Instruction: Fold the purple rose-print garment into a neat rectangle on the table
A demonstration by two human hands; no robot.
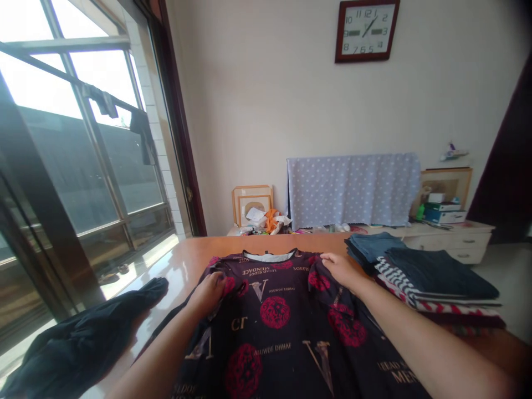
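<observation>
A dark top [286, 332] with red round patterns and gold lettering lies spread over the wooden table, its neckline at the far side. My left hand [211, 289] is closed on the cloth near the left shoulder. On the opposite shoulder, my right hand [338, 267] pinches the fabric between thumb and fingers. The lower part of the top runs out of view at the bottom, and my forearms cover some of its sides.
A dark crumpled garment [83, 332] lies at the table's left. Folded clothes [436, 277] are stacked at the right. Beyond the wooden table [324, 241] stand a polka-dot cloth-covered object [353, 191] and a low white cabinet [469, 238]. A glass window [100, 138] fills the left side.
</observation>
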